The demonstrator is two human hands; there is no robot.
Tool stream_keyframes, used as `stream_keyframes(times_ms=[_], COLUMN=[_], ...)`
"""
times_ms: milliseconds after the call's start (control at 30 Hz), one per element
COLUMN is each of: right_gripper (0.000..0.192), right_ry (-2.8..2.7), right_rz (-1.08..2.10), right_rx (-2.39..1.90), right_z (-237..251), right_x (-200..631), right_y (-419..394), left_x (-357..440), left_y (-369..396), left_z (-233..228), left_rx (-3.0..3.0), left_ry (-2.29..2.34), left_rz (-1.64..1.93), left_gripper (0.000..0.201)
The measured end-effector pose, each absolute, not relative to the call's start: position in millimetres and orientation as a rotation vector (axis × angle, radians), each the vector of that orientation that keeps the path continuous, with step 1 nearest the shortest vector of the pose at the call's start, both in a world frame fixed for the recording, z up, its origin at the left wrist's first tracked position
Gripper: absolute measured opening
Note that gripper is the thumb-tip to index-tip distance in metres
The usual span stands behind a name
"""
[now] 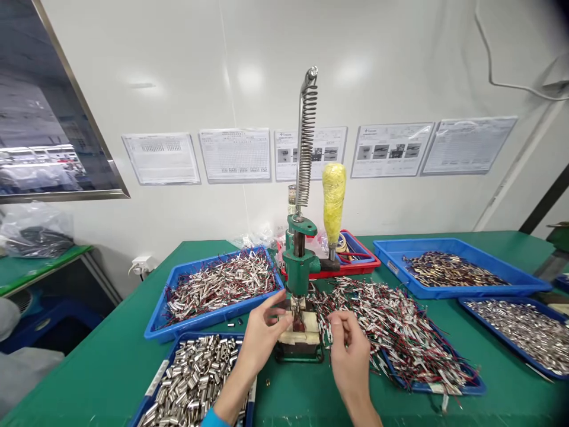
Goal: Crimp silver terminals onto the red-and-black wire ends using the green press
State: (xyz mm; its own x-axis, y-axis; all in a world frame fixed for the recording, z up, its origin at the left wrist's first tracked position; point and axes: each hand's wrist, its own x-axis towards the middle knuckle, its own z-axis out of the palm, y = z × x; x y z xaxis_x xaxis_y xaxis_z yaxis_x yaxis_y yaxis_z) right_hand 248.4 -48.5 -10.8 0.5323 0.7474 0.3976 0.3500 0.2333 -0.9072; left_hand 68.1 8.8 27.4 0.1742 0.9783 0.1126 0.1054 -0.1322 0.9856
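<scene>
- The green hand press (299,264) stands mid-tabletop (133,332); everything below is placed from it.
- The left hand (262,338) sits at the press's pale base block (302,335), fingers curled and thumb closing on a small part at the die, just left of the ram. What exactly it pinches is too small to tell.
- The right hand (351,356) is just right of the base, fingertips drawn together over the edge of the heap of wired pieces (391,320); whether it grips one I cannot tell.
- Left of the press and behind lies a blue tray of finished wired pieces (217,284); in front and left, a tray of bare metal sleeves (195,373).
- The yellow-wrapped lever handle (333,198) stands up right of the column, untouched.
- To do it well, I judge the piece should be seated square under the ram, wires led clear, and fingers drawn off the die before the lever is touched.
</scene>
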Motion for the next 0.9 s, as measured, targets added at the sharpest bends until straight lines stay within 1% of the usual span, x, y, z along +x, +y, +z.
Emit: stream_keyframes(times_ms=[67, 167, 267, 333, 400, 567, 767, 833, 900], right_gripper=[0.039, 0.040, 0.050, 0.055, 0.059, 0.063, 0.070, 0.065, 0.052], right_ry=[-1.038, -1.009, -0.965, -0.975, -0.997, -1.124, -1.298, -1.288, -1.282], right_rz=[0.285, 0.181, 0.170, 0.193, 0.215, 0.326, 0.474, 0.507, 0.482], right_rx=[-1.352, -1.221, -1.071, -1.029, -1.014, -0.915, -0.725, -0.714, -0.876], right_z=[11.4, 64.2, 118.7, 139.7, 143.4, 130.3, 175.3, 174.8, 152.8], right_x=[264.2, 287.7, 304.0, 308.0, 306.5, 292.7, 283.1, 287.4, 298.8], right_y=[-39.2, -7.2, 31.1, 47.2, 51.4, 29.4, -8.5, -22.0, -34.5], left_x=[55.8, 42.1, 36.3, 36.6, 39.1, 47.6, 69.6, 81.4, 91.6], left_y=[1.5, -8.4, -16.7, -22.1, -27.6, -30.3, 0.6, 12.2, 21.7], left_z=[31.8, 39.1, 41.9, 41.2, 40.0, 41.2, 39.0, 33.0, 26.9], left_rx=[1.466, 1.486, 1.493, 1.499, 1.528, 1.485, 1.520, 1.525, 1.504], left_ry=[1.120, 1.128, 1.128, 1.098, 1.057, 1.008, 1.025, 1.061, 1.113], left_rz=[1.081, 1.063, 1.058, 1.040, 1.026, 1.042, 1.105, 1.134, 1.176], left_gripper=[0.057, 0.046, 0.040, 0.039, 0.039, 0.035, 0.037, 0.039, 0.036])
